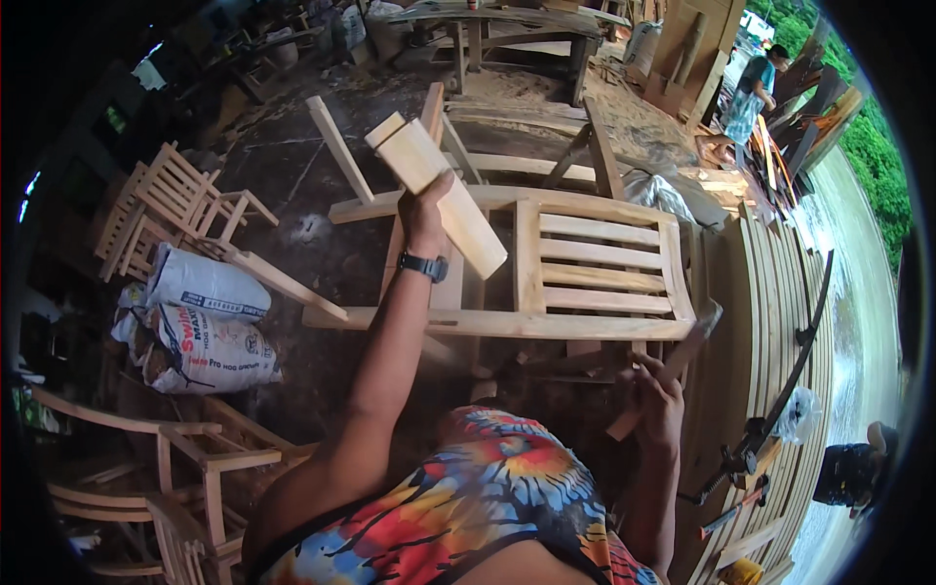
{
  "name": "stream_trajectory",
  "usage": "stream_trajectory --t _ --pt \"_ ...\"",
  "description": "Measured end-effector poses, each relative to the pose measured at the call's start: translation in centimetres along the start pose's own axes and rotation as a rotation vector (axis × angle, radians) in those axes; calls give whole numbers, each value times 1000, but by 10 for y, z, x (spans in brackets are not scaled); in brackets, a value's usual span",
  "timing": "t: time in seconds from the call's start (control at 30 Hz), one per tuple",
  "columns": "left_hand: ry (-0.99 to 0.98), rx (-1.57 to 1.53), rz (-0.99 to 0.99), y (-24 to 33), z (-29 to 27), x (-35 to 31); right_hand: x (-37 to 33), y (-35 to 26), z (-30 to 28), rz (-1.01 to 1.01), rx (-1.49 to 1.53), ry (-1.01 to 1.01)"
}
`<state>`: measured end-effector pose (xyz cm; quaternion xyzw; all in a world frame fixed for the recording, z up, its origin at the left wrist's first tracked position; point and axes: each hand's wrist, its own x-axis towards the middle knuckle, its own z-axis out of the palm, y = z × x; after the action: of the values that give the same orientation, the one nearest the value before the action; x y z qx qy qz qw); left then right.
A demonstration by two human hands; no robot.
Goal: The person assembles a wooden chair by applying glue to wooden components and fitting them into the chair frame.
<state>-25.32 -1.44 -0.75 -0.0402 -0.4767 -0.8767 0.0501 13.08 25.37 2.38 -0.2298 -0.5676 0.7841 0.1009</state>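
Note:
My left hand (426,207) is closed around a short, thick wooden block (451,210), held slanted above a pale wooden chair frame (531,258). The chair frame lies on its side or back in front of me, its slatted backrest (600,263) toward the right and its legs (338,151) sticking up and out on the left. Low on the right, my right hand (655,398) grips a hammer (682,353) by its wooden handle, near the near corner of the backrest. The hammer is slightly blurred.
Printed sacks (216,341) lie on the floor at left, beside small slatted chairs (180,200). Curved chair frames (156,458) stand at lower left. Long boards (780,331) with clamps (746,458) are stacked at right. A workbench (497,18) stands behind; another person (751,93) is at far right.

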Motion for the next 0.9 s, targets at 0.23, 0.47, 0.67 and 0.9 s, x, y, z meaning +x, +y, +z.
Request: stream_trajectory --t 0.23,0.47,0.67,0.9 --pt "-218 154 -151 41 -14 152 -19 15 -15 27 -1 444" --pt "-102 244 232 -22 -25 253 -15 4 -5 -20 32 572" --pt "-15 166 316 -73 -23 284 -6 -3 6 13 -28 596" --pt "70 252 354 -63 -25 273 3 -8 17 11 -50 618"
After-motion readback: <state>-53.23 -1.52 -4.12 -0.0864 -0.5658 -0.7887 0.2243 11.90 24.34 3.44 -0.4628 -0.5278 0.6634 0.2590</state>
